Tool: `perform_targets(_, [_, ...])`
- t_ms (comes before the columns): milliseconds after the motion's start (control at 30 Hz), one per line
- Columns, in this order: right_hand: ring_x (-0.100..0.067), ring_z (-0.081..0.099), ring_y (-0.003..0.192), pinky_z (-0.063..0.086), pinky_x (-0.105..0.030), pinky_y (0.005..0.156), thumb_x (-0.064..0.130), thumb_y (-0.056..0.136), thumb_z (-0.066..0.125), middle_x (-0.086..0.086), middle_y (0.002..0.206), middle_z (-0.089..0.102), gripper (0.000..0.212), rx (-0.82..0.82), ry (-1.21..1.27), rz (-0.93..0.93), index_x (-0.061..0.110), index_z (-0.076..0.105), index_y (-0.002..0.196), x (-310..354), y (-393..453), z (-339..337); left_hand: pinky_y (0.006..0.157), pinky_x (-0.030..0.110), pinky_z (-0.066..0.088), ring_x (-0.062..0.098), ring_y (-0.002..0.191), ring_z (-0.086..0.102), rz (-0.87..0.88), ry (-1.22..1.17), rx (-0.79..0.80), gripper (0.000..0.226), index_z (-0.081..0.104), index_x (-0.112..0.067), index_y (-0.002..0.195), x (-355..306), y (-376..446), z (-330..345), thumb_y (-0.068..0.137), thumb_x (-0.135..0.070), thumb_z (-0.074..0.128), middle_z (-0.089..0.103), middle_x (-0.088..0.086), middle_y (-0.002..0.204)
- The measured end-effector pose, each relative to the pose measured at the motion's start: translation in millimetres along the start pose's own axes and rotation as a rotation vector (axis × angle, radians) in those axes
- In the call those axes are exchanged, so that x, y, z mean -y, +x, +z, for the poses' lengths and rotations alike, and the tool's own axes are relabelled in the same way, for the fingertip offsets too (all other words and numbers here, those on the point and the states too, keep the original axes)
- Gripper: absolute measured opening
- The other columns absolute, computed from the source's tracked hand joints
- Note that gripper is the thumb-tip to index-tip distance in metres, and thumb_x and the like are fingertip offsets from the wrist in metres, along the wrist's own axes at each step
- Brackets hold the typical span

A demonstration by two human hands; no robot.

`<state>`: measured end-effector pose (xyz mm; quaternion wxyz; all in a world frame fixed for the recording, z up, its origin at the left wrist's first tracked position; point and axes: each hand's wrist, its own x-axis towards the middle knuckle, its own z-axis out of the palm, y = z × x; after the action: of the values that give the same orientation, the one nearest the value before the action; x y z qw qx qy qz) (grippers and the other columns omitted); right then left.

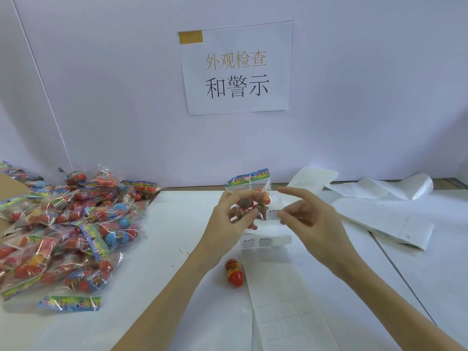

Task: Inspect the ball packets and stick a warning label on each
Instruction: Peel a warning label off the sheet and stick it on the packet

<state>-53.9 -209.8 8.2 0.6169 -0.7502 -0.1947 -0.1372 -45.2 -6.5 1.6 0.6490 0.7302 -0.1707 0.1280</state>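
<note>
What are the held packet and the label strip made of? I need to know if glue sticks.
The held packet: apparently clear glossy plastic film, since the balls show through and it glints. The label strip: seemingly matte white backing paper, with peeled rectangles outlined faintly.

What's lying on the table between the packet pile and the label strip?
In the head view, one loose red ball lies between the packet pile and the label strip.

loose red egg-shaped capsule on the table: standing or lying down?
Lying down. The red egg-shaped plastic capsule rests on its side on the white table, long axis flat against the surface, beside the white label backing strip.
</note>
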Motion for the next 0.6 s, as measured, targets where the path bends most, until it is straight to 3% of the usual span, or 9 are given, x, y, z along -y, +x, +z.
perform_targets(167, [-0.012, 0.072, 0.085, 0.055, -0.020, 0.083, 0.007, 0.093, 0.075, 0.005, 0.084, 0.077, 0.045, 0.004, -0.019, 0.065, 0.030, 0.061, 0.129, -1.1, -2.2, 5.6, 0.080, 0.033, 0.062, 0.016, 0.104, 0.067, 0.021, 0.051, 0.094, 0.040, 0.075, -0.035, 0.118, -1.0, -3.9, 3.9, 0.098, -0.002, 0.066, 0.058, -0.010, 0.127])
perform_targets(367, [-0.011, 0.073, 0.084, 0.055, -0.019, 0.081, 0.009, 0.094, 0.075, 0.007, 0.084, 0.078, 0.043, 0.001, -0.048, 0.080, 0.028, 0.059, 0.128, -4.5, -3.4, 6.6, 0.079, 0.031, 0.060, 0.021, 0.102, 0.067, -0.006, 0.024, 0.106, 0.032, 0.076, -0.030, 0.117, -2.0, -4.5, 4.9, 0.104, -0.006, 0.059, 0.058, -0.005, 0.123])
perform_targets(600, [-0.009, 0.072, 0.084, 0.055, -0.020, 0.081, 0.010, 0.093, 0.075, 0.009, 0.085, 0.077, 0.043, 0.005, -0.061, 0.076, 0.030, 0.058, 0.128, -6.5, -3.3, 7.5, 0.075, 0.025, 0.060, 0.014, 0.099, 0.069, 0.032, 0.081, 0.073, 0.034, 0.076, -0.032, 0.115, -1.1, -5.1, 6.9, 0.096, -0.004, 0.071, 0.057, -0.007, 0.119])
